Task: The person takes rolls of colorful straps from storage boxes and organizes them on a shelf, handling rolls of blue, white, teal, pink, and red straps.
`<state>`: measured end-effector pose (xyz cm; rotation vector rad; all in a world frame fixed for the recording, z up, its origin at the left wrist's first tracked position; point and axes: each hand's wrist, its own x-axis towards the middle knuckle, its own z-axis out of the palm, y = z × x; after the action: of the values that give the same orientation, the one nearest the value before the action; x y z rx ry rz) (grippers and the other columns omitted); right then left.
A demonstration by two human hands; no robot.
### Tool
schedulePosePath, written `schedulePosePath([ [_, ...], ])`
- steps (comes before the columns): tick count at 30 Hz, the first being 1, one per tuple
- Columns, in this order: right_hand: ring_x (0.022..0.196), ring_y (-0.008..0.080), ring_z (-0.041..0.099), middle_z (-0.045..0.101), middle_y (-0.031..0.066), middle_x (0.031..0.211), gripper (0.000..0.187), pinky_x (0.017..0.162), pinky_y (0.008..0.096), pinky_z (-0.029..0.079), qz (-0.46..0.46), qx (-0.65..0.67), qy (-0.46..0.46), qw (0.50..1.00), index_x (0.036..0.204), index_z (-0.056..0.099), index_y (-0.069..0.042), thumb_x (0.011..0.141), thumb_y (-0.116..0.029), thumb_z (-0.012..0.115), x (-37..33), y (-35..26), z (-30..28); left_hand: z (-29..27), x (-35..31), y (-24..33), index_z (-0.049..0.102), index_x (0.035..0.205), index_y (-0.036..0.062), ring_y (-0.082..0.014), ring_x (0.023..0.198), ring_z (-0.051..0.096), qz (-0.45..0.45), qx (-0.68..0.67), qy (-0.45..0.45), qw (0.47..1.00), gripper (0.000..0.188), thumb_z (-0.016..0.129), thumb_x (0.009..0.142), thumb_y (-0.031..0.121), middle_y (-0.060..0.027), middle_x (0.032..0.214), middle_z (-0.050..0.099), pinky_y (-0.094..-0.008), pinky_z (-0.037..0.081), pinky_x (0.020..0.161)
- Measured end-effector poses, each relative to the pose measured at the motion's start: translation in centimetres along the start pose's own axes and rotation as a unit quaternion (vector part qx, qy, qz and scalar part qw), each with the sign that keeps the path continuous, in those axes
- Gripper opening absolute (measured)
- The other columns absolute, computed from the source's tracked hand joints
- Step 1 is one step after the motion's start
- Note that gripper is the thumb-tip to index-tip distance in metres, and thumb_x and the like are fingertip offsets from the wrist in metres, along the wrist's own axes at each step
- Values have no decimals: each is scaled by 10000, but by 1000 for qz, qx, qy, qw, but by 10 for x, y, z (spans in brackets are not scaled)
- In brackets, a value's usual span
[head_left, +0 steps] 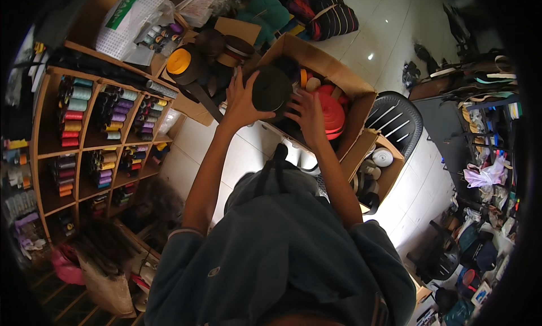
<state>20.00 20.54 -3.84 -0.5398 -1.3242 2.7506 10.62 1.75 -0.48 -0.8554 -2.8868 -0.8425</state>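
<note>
My left hand (241, 103) grips a large dark roll of webbing (271, 90), its thumb and fingers spread around the near left side. The roll is held over the near left part of an open cardboard box (357, 82). To the right of the roll, my right hand (307, 116) is open with its fingers apart; whether a fingertip touches the roll I cannot tell. Beside that hand, inside the box, lies a red roll of webbing (332, 116). Smaller rolls, one with a yellow edge (304, 77), sit behind it.
Left of the box, more rolls are piled up, including a yellow one (178, 61). A wooden shelf (84, 148) of thread spools lines the left. On the right, a smaller box holds a white roll (383, 156), next to a black plastic chair (398, 120).
</note>
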Motion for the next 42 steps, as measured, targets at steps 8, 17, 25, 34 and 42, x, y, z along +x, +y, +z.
schedulePosePath([
  [8,1029,208,510,496,115,1216,526,819,347,466,68,-67,43,995,1331,396,-26,940,-359,509,32,-1,18,15,31,3,228,1449,193,-497,1223,301,1,35,-89,995,1167,845,487,431,-302,1359,282,-572,291,1002],
  [17,871,194,571,548,104,1055,450,705,296,492,39,-21,108,993,1224,495,-18,930,-358,521,34,13,2,1,42,-13,269,1427,148,-454,1186,329,12,-14,-97,995,1086,834,527,374,-306,1288,321,-523,321,987],
  [25,829,203,601,560,107,1072,401,649,283,499,49,-121,289,948,1189,517,-30,913,-319,538,30,54,-50,-2,61,-36,260,1430,147,-459,1183,322,87,0,-146,985,1081,841,551,385,-310,1348,250,-543,336,962],
  [34,830,213,614,579,154,1079,441,669,324,508,6,-280,283,917,1159,533,3,868,-317,618,31,60,4,-5,67,-40,265,1434,162,-470,1184,341,109,-13,-184,977,1100,858,529,358,-317,1365,223,-538,350,952],
  [42,792,221,639,621,154,900,369,620,318,507,-92,-247,320,910,1094,589,4,869,-289,597,41,74,15,10,71,-61,296,1401,74,-404,1230,365,96,-193,-141,966,967,838,629,286,-259,1349,326,-481,342,1020],
])
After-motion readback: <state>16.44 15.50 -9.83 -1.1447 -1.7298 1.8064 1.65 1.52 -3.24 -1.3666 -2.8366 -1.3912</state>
